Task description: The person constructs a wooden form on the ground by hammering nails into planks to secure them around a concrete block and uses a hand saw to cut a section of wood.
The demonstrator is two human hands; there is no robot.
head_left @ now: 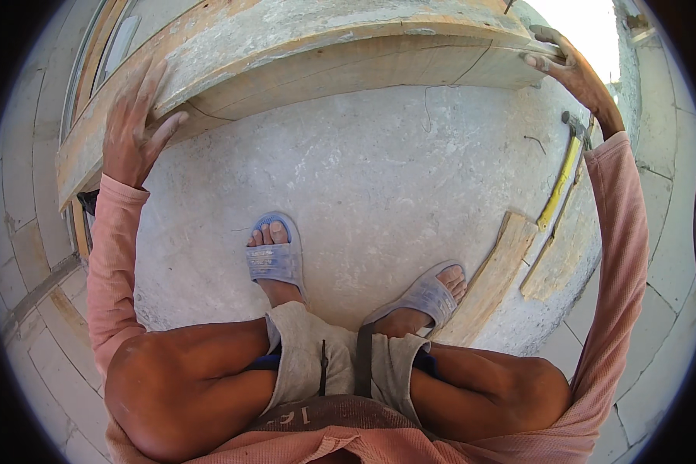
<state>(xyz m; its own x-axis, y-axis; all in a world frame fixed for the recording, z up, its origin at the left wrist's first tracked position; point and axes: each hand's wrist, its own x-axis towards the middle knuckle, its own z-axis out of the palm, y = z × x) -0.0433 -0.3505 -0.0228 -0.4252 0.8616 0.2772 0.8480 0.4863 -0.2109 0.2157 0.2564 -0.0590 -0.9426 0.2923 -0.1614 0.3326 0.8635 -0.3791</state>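
Timber: a long, cement-smeared pale wooden beam (348, 68) crosses ahead of the feet, above the grey concrete floor (340, 178).
Left hand: the left hand (135, 127) lies against the beam's left end, fingers spread, thumb apart—probably to steady it.
Right hand: the right hand (566, 63) appears clamped on the far end, thumb and fingers about its edge, likely balancing the wide span.
Hammer: one yellow-handled metal claw hammer (561, 179), lying near the right arm—perhaps for easy reach.
Offcuts: two flat, rough brown wooden pieces (490, 272), beside the right foot.
Sandals: two, blue rubber (274, 263), planted apart, seemingly for balance.
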